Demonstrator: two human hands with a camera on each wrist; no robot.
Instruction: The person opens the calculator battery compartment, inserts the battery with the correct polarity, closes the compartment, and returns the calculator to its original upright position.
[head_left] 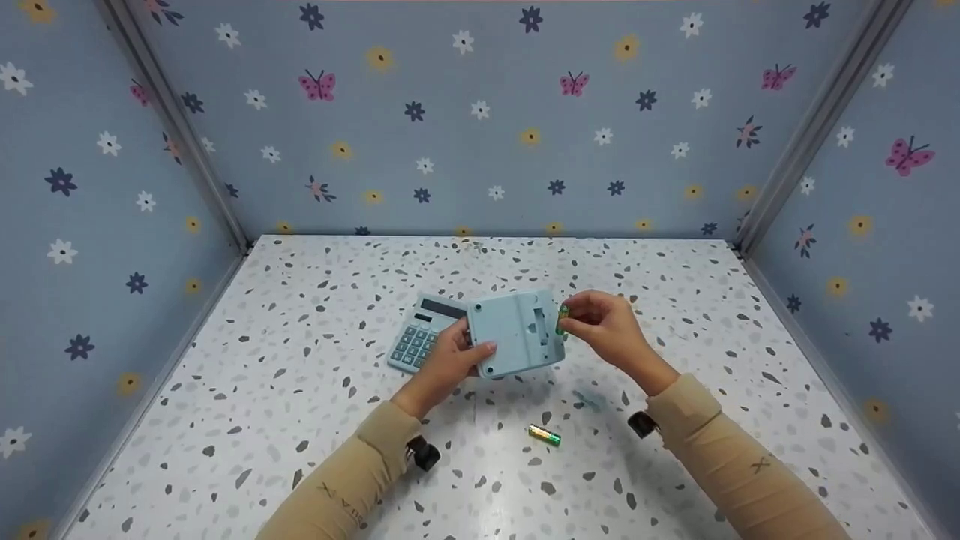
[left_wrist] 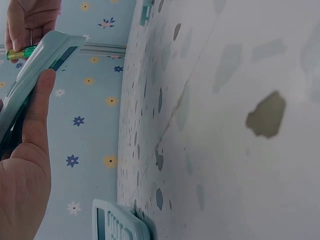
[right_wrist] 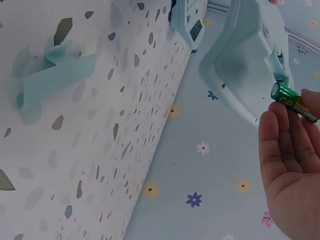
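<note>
My left hand (head_left: 452, 354) grips a light blue calculator (head_left: 506, 334) by its left side, thumb on the back, which faces up. Near its right edge the battery compartment (head_left: 539, 327) is uncovered. Between thumb and fingers, my right hand (head_left: 607, 330) pinches a green and gold battery (head_left: 562, 319) just right of that compartment. In the right wrist view the battery (right_wrist: 295, 101) points its flat end toward the calculator (right_wrist: 245, 60); whether they touch I cannot tell. A second battery (head_left: 544, 434) lies on the table, nearer me.
Another light blue calculator (head_left: 416, 334) lies keys up on the speckled table (head_left: 300, 420), partly behind the left hand. A translucent blue-green battery cover (right_wrist: 57, 80) rests on the tabletop below the right hand. Flowered panels (head_left: 480, 135) enclose the back and both sides.
</note>
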